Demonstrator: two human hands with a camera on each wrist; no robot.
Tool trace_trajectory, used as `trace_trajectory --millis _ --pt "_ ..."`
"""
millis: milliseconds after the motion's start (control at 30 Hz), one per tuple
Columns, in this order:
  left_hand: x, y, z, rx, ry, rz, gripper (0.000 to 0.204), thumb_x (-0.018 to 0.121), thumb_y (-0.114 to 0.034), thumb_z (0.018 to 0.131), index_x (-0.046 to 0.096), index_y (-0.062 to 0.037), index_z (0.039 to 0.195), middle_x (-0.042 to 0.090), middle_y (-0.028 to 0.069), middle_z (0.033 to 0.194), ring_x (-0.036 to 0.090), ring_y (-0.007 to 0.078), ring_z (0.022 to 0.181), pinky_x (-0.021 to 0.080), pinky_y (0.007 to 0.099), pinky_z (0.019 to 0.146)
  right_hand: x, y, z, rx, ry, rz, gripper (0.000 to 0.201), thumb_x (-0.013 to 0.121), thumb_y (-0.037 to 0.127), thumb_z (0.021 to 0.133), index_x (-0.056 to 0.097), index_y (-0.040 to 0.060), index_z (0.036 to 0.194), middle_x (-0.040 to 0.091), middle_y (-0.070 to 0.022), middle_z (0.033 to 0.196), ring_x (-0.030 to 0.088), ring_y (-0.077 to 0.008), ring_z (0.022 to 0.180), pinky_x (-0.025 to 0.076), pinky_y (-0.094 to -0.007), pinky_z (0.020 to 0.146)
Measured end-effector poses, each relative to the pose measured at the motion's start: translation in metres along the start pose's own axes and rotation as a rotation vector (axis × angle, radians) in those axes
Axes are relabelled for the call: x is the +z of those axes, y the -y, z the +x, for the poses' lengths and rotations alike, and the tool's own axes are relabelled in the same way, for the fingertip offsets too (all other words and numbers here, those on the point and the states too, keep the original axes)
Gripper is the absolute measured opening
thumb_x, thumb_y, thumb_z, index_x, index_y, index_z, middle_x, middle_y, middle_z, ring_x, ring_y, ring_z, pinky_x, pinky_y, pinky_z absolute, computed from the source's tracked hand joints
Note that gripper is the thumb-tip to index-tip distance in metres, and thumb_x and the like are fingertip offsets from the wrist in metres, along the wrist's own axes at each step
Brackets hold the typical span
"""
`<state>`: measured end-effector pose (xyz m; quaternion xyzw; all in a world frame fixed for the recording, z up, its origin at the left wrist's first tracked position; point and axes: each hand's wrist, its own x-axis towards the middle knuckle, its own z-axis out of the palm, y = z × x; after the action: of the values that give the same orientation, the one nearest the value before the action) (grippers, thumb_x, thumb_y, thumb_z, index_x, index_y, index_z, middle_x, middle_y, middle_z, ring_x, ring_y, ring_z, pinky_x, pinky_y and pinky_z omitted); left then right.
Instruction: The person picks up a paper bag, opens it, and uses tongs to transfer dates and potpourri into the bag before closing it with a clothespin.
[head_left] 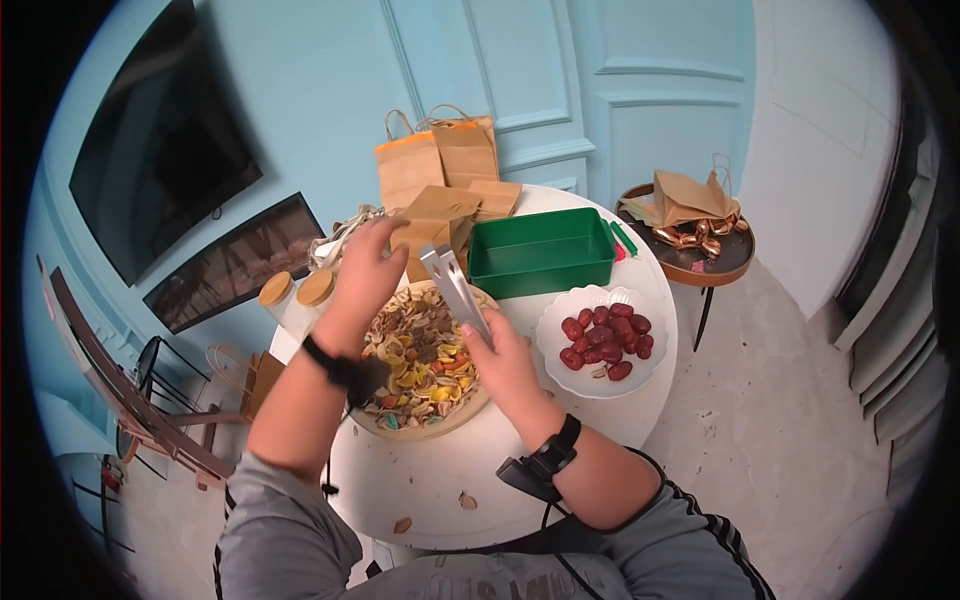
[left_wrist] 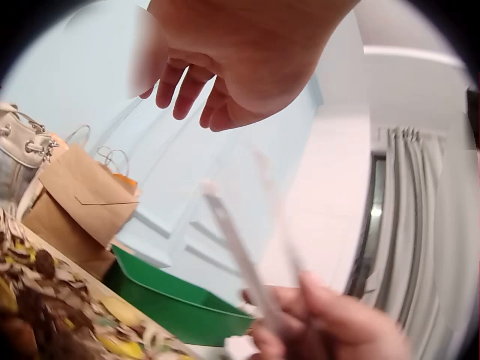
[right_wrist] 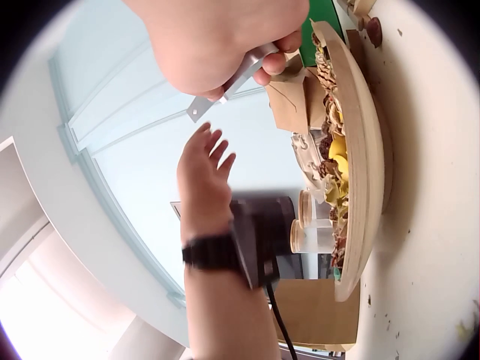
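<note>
My right hand (head_left: 508, 372) grips metal tongs (head_left: 456, 288), their ends pointing up and away over the wooden bowl (head_left: 422, 434). The bowl is heaped with dried petals, slices and brown cone-like pieces (head_left: 420, 350). My left hand (head_left: 368, 268) is raised above the bowl's far left side, fingers loosely extended and holding nothing. In the left wrist view the tongs (left_wrist: 238, 247) are blurred, below and apart from the left fingers. Right of the bowl, a white scalloped plate (head_left: 560, 375) holds several wrinkled red dates (head_left: 605, 335).
A green plastic bin (head_left: 540, 285) stands behind the plate. Brown paper bags (head_left: 440, 160) and a whitish bag (head_left: 345, 235) sit at the back. Two lidded jars (head_left: 300, 305) stand at left. A side table (head_left: 700, 270) is at right. Loose dried bits (head_left: 468, 500) lie near the front edge.
</note>
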<state>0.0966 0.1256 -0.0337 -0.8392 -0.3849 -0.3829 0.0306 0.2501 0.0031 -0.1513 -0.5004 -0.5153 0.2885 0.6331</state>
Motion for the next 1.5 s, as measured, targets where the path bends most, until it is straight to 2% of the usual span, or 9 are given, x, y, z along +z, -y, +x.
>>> trace_trajectory --millis 167,333,367,600,933,1033,1233,1400,1500 --pt "0.071 0.048 0.054 0.096 0.011 0.468 0.049 0.068 -0.010 0.074 0.059 -0.0119 0.123 0.062 0.0105 0.115 0.052 0.0323 0.115 0.041 0.0427 0.097 -0.001 0.005 -0.003 0.000 0.042 0.009 0.039 0.054 0.036 0.095 0.055 0.0045 0.117 0.066 -0.0175 0.094 0.063 -0.0329 0.084 0.048 -0.0393 0.073" --pt "0.073 0.041 0.049 0.034 0.364 0.628 0.031 0.067 -0.016 0.073 0.063 -0.0115 0.104 0.064 0.0095 0.106 0.054 0.0304 0.111 0.040 0.0476 0.093 0.000 0.002 -0.002 0.007 0.023 0.036 0.038 0.053 0.035 0.095 0.054 0.0029 0.117 0.065 -0.0189 0.094 0.062 -0.0347 0.085 0.048 -0.0405 0.074" --pt "0.071 0.042 0.045 0.114 0.268 0.605 0.014 0.063 -0.016 0.078 0.061 -0.0104 0.091 0.066 0.0082 0.097 0.057 0.0295 0.102 0.043 0.0450 0.086 0.002 0.000 -0.001 -0.040 -0.001 0.071 0.038 0.054 0.034 0.095 0.054 0.0012 0.116 0.065 -0.0178 0.090 0.063 -0.0312 0.083 0.048 -0.0381 0.073" --pt "0.015 0.035 0.018 0.199 0.022 0.513 0.002 0.056 -0.006 0.081 0.057 -0.0055 0.082 0.064 0.0098 0.081 0.059 0.0313 0.087 0.045 0.0443 0.076 0.001 0.002 -0.001 -0.048 -0.024 0.126 0.036 0.057 0.031 0.095 0.055 -0.0001 0.114 0.064 -0.0120 0.081 0.062 -0.0189 0.072 0.047 -0.0324 0.066" --pt "0.067 0.010 0.041 -0.146 0.271 0.456 0.056 0.065 -0.036 0.082 0.052 -0.0125 0.131 0.054 0.0102 0.131 0.044 0.0294 0.128 0.039 0.0484 0.101 -0.010 0.001 0.008 -0.054 -0.081 0.150 0.037 0.057 0.029 0.094 0.055 -0.0008 0.115 0.067 -0.0167 0.089 0.065 -0.0264 0.080 0.049 -0.0356 0.072" --pt "0.082 0.000 0.049 -0.172 0.313 0.544 0.055 0.063 -0.034 0.083 0.051 -0.0137 0.132 0.053 0.0096 0.133 0.043 0.0292 0.129 0.036 0.0490 0.103 -0.010 -0.001 0.011 -0.109 -0.122 0.144 0.037 0.058 0.029 0.094 0.055 -0.0014 0.114 0.066 -0.0151 0.087 0.065 -0.0237 0.079 0.049 -0.0342 0.072" --pt "0.099 0.006 0.051 -0.284 0.454 0.572 0.037 0.059 -0.026 0.085 0.058 -0.0094 0.118 0.059 0.0087 0.123 0.050 0.0280 0.121 0.047 0.0431 0.092 -0.012 0.002 0.010 -0.101 -0.128 0.115 0.036 0.059 0.028 0.094 0.055 -0.0018 0.114 0.065 -0.0136 0.084 0.062 -0.0215 0.074 0.048 -0.0335 0.069" --pt "0.084 0.021 0.035 -0.125 0.345 0.608 0.020 0.052 -0.012 0.089 0.059 -0.0055 0.107 0.062 0.0134 0.113 0.056 0.0292 0.111 0.052 0.0397 0.087 -0.011 -0.004 0.012 -0.105 -0.122 0.146 0.035 0.058 0.028 0.094 0.056 -0.0020 0.113 0.064 -0.0126 0.081 0.060 -0.0203 0.072 0.047 -0.0328 0.067" --pt "0.061 0.023 0.034 -0.169 0.274 0.572 0.018 0.051 -0.008 0.088 0.059 -0.0036 0.103 0.062 0.0149 0.109 0.057 0.0313 0.107 0.052 0.0409 0.085 -0.017 0.002 0.013 -0.039 -0.128 0.154 0.035 0.058 0.028 0.095 0.056 -0.0018 0.112 0.063 -0.0105 0.078 0.058 -0.0174 0.070 0.046 -0.0315 0.066"
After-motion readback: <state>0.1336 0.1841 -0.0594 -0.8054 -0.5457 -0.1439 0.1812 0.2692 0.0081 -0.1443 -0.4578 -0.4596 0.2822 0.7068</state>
